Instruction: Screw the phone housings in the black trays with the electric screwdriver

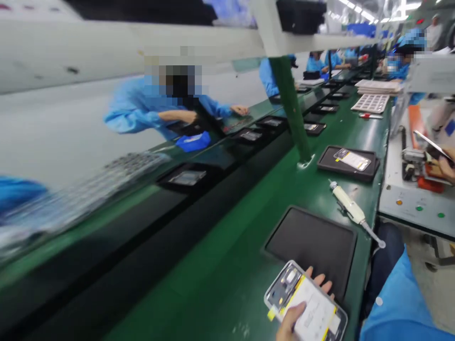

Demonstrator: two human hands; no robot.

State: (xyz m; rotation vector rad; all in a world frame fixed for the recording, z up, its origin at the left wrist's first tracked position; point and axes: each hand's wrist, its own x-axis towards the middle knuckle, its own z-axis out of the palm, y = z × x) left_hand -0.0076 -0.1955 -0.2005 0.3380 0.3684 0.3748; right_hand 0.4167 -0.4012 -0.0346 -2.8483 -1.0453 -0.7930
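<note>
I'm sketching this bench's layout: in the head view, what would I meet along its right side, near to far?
Held open phone, black tray, cream screwdriver, dark tray bearing another open phone, white gridded tray, pale stack.

The opened phone hides much of the left hand, the bottom edge cropping both

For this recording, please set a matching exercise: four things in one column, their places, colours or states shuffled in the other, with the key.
Things:
1. Nearest phone
2. Screwdriver
3. Slanted post
4. Tray beyond the screwdriver

Descriptions:
A. Green on its lower part
B. Bearing a phone
C. Held in the left hand
D. Cream-coloured, lying on the table

Pairs: 1-C, 2-D, 3-A, 4-B
</note>
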